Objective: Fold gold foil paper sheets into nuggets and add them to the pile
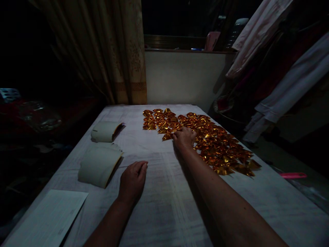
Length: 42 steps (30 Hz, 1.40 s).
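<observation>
Several folded gold foil pieces (218, 144) lie spread in rows over the far right of a table covered with a white cloth (159, 192). My right hand (184, 138) reaches out to the left edge of that spread, fingers bent and touching a gold piece (167, 137); whether it grips it is hidden. My left hand (133, 180) rests on the cloth nearer to me, fingers together and curled down, with nothing in it. Beside it on the left lie two curled stacks of pale paper (99, 165), the farther stack (106, 131) showing gold edges.
A white printed sheet (48, 219) lies at the near left corner. A curtain (113, 51) hangs behind the table, and pale clothes (288, 85) hang at the right. A pink object (293, 175) lies off the table's right edge. Dark clutter fills the left side.
</observation>
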Available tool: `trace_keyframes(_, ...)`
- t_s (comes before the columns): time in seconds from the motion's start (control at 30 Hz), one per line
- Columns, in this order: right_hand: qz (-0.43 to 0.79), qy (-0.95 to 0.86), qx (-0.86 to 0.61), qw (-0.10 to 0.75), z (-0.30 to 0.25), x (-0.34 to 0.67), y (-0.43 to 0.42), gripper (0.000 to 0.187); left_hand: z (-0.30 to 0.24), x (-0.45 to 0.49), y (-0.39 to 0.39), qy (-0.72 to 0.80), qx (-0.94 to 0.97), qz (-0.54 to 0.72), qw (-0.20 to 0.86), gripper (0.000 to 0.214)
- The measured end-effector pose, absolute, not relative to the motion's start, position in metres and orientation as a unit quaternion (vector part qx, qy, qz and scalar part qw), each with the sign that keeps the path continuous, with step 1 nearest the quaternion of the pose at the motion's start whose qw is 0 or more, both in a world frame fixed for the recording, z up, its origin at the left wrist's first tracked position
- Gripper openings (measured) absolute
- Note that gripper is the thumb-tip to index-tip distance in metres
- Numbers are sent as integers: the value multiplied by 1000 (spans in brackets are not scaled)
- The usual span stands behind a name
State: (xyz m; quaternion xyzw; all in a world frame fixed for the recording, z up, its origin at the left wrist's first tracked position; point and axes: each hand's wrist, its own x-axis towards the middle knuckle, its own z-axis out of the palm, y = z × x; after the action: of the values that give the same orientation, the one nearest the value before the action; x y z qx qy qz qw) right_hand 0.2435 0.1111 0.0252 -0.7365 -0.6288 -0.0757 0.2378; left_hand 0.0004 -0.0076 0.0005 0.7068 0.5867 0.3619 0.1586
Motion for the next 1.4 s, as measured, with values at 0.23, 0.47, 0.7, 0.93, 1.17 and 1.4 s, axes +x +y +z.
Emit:
trace_keyframes(0.23,-80,-649,-720,231,41,239,100,15,0,1,-7,593,706,356,153,33)
trace_keyframes(0.47,-51,-708,-665,233,48,215,65,13,1,0,-7,592,706,356,156,32)
trace_keyframes(0.7,49,-755,-626,189,27,190,0,16,3,1,-7,590,706,357,160,34)
trace_keyframes(0.93,72,-742,-642,181,13,196,-27,18,1,0,-6,588,708,356,161,35)
trace_keyframes(1.17,65,-739,-640,200,7,196,-31,18,1,0,-8,590,709,356,153,34)
trace_keyframes(1.4,75,-736,-638,213,6,197,-29,18,0,0,-8,591,711,351,145,34)
